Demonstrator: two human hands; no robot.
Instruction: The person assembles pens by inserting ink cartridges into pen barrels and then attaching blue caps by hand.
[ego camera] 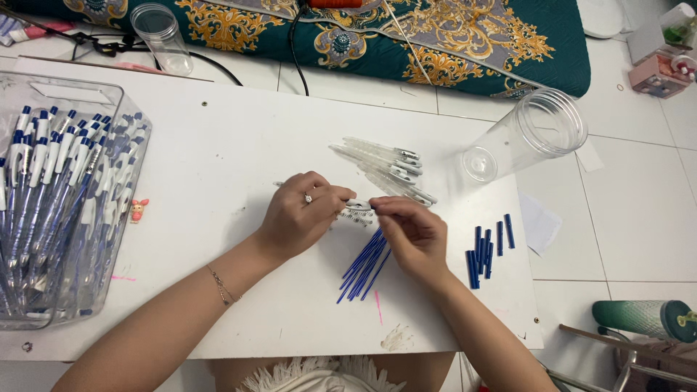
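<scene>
Nearest us: we are looking down past a white fringed hem (319, 377) at the bottom edge, and our two forearms are reaching up from it over the white board (239, 145).
Left hand: our left hand (301, 218) is curling narrow, its fingertips pinching the barrel end of a clear pen part (357, 205); a ring is showing on one finger and a thin bracelet (221, 284) is lying on the wrist.
Right hand: our right hand (410, 236) is closing on the other end of the same part, thumb and forefinger meeting it just beside the left fingertips.
Pen part: we are holding it low over the middle of the board, between both hands.
Small springs: a little cluster (356, 218) is lying just under the held part.
Refills: a bundle of thin blue refills (365, 265) is fanning out under our right hand, partly covered by it.
Clear barrels: a loose stack (385, 165) is lying just beyond the hands.
Blue caps: short blue pieces (488, 250) are lying in a group to the right, near the board's edge.
Finished pens: a clear bin (109, 94) at the left is holding many blue-and-white pens (51, 189).
Jar: a clear plastic jar (530, 134) is lying on its side at the far right corner.
</scene>
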